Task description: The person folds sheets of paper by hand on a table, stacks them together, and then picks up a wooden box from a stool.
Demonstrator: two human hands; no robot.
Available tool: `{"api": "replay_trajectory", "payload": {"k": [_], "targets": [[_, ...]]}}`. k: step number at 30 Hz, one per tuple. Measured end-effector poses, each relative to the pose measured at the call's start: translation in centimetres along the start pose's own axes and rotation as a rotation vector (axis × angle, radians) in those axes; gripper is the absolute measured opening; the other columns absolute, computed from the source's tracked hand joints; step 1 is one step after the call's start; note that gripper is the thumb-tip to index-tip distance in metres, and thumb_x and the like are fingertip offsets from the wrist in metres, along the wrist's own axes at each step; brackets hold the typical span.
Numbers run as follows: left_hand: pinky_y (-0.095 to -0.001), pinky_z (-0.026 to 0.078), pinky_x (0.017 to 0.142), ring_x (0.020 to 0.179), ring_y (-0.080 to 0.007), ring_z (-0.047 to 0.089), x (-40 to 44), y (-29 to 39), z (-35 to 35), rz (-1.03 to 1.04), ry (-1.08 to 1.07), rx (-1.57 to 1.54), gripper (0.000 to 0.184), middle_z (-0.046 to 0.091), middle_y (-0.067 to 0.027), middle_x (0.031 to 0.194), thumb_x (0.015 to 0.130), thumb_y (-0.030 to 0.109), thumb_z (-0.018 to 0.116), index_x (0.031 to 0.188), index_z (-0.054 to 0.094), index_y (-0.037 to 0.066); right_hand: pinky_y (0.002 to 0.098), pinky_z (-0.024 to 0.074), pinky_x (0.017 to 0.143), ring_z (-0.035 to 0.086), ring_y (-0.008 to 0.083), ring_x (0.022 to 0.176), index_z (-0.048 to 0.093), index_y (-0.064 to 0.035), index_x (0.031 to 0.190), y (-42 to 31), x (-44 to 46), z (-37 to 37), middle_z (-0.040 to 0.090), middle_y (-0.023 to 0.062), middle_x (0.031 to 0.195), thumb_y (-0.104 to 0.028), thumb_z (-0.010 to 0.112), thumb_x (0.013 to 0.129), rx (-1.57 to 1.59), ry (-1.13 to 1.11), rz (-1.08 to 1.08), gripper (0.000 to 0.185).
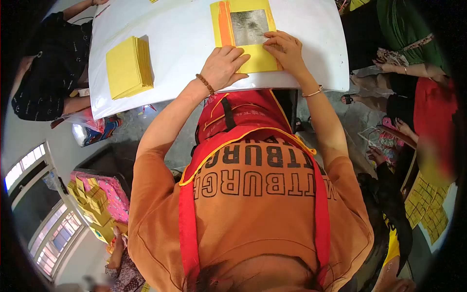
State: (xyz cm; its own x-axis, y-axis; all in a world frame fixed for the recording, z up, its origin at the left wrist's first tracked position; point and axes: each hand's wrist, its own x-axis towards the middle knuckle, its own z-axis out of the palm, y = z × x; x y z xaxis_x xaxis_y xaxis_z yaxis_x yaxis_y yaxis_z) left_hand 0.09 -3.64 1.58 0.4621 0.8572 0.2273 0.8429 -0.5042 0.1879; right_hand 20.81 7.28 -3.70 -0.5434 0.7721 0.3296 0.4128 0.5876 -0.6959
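On the desk, a yellow sheet, set clear of a yellow stack, is being steadied — apparently against slipping — by the unclenched left hand; the right hand, whose grip cannot be told, is being held at the silver patch.

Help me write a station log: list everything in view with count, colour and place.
Table: 1, white, ahead
Sheet: 1, yellow, on table
Strip: 1, orange, sheet's left part
Square panel: 1, mottled grey, on sheet
Paper stack: 1, yellow, table's left
Patterned item: 1, pink, lower left
Paper pieces: many, yellow, by patterned item
Small pieces: many, yellow, lower right
Window: 1, pale frame, lower left
Other people: several, mixed clothing, both sides
Floor clutter: uncountable, mixed
Apron: 1, red, worn
T-shirt: 1, orange-brown, worn
Left hand, right hand: 2, bare, at sheet
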Motion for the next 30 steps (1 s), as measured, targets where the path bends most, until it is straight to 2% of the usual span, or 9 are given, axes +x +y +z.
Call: {"api": "replay_trajectory", "payload": {"k": [8, 11, 13, 19, 21, 22, 24, 27, 30], "targets": [[-0.0345, 0.045, 0.073, 0.088, -0.0257, 0.054, 0.4, -0.1, -0.9, 0.006, 0.044, -0.135, 0.036, 0.058, -0.0098, 0.097, 0.075, 0.025, 0.066, 0.105, 0.06, 0.005, 0.0347, 0.0207, 0.094, 0.048, 0.0113, 0.113, 0.067, -0.0172, 0.087, 0.5, 0.1, -0.1, 0.061, -0.0078, 0.111, -0.029, 0.062, 0.079, 0.023, -0.024, 0.0, 0.015], [-0.0297, 0.046, 0.066, 0.076, -0.0202, 0.056, 0.4, -0.1, -1.4, -0.162, -0.007, -0.404, 0.026, 0.06, -0.009, 0.09, 0.078, 0.018, 0.066, 0.099, 0.061, 0.003, 0.0344, 0.0202, 0.095, 0.047, 0.0114, 0.114, 0.066, -0.0177, 0.087, 0.7, 0.1, 0.1, 0.061, -0.0078, 0.111, -0.031, 0.058, 0.081, 0.031, -0.021, 0.008, 0.017], [-0.0294, 0.045, 0.059, 0.064, -0.0178, 0.055, 0.4, -0.6, -0.5, -0.351, 0.01, -0.705, 0.018, 0.06, -0.0064, 0.069, 0.078, 0.019, 0.066, 0.087, 0.065, 0.004, 0.0343, 0.0197, 0.095, 0.047, 0.0115, 0.114, 0.066, -0.018, 0.087, 1.4, 0.1, 0.3, 0.061, -0.0077, 0.111, -0.032, 0.054, 0.084, 0.032, -0.02, 0.014, 0.019], [-0.0212, 0.036, 0.048, 0.054, -0.0048, 0.044, 0.9, -2.5, -1.6, -0.612, -0.213, -0.962, 0.018, 0.054, 0.0023, 0.061, 0.083, 0.02, 0.063, 0.087, 0.066, 0.003, 0.0349, 0.0144, 0.101, 0.035, 0.0166, 0.125, 0.061, -0.0221, 0.104, 0.9, 0.2, -1.8, 0.051, -0.0034, 0.128, -0.034, 0.036, 0.091, 0.066, -0.247, -0.018, 0.031], [-0.0209, 0.036, 0.049, 0.055, -0.0047, 0.045, 1.2, -3.1, -2.1, -0.658, -0.296, -1.006, 0.02, 0.057, 0.003, 0.064, 0.084, 0.022, 0.063, 0.089, 0.067, 0.004, 0.0378, 0.0084, 0.106, 0.024, 0.0212, 0.132, 0.057, -0.0218, 0.112, 1.0, 0.3, -3.0, 0.041, -0.0018, 0.137, -0.033, 0.049, 0.085, 0.241, -0.414, -0.069, 0.03], [-0.0205, 0.036, 0.049, 0.055, -0.0044, 0.045, 1.1, -3.5, -1.6, -0.613, -0.271, -1.028, 0.02, 0.057, 0.003, 0.065, 0.083, 0.022, 0.064, 0.089, 0.067, 0.004, 0.0378, 0.0084, 0.106, 0.024, 0.0212, 0.132, 0.057, -0.0218, 0.112, 0.6, 0.4, -3.3, 0.041, -0.0018, 0.137, -0.033, 0.049, 0.085, 0.24, -0.411, -0.077, 0.03], [-0.0201, 0.036, 0.049, 0.056, -0.0041, 0.045, 1.1, -4.3, -0.7, -0.572, -0.242, -1.043, 0.02, 0.058, 0.0029, 0.066, 0.083, 0.022, 0.064, 0.089, 0.066, 0.003, 0.0402, 0.0046, 0.108, 0.019, 0.0237, 0.135, 0.055, -0.0204, 0.115, -0.3, 0.4, -3.9, 0.036, -0.0014, 0.14, -0.031, 0.064, 0.075, 0.068, -0.5, -0.079, 0.043], [-0.0193, 0.036, 0.051, 0.057, -0.0031, 0.045, 0.8, -5.1, -0.2, -0.509, -0.207, -1.116, 0.02, 0.058, 0.003, 0.067, 0.084, 0.022, 0.064, 0.089, 0.066, 0.003, 0.0423, 0.0061, 0.109, 0.019, 0.0239, 0.135, 0.054, -0.0198, 0.117, 0.0, 0.5, -3.5, 0.036, -0.0013, 0.14, -0.029, 0.075, 0.063, 0.046, -0.5, -0.063, 0.059], [-0.0196, 0.036, 0.051, 0.057, -0.0029, 0.045, 0.8, -5.3, 0.0, -0.563, -0.287, -1.109, 0.018, 0.057, 0.0034, 0.066, 0.084, 0.02, 0.063, 0.088, 0.065, 0.003, 0.0423, 0.0061, 0.109, 0.018, 0.024, 0.135, 0.053, -0.02, 0.118, 0.2, 0.5, -3.1, 0.036, -0.0005, 0.14, -0.031, 0.075, 0.063, 0.006, -0.487, -0.07, 0.06]]}}
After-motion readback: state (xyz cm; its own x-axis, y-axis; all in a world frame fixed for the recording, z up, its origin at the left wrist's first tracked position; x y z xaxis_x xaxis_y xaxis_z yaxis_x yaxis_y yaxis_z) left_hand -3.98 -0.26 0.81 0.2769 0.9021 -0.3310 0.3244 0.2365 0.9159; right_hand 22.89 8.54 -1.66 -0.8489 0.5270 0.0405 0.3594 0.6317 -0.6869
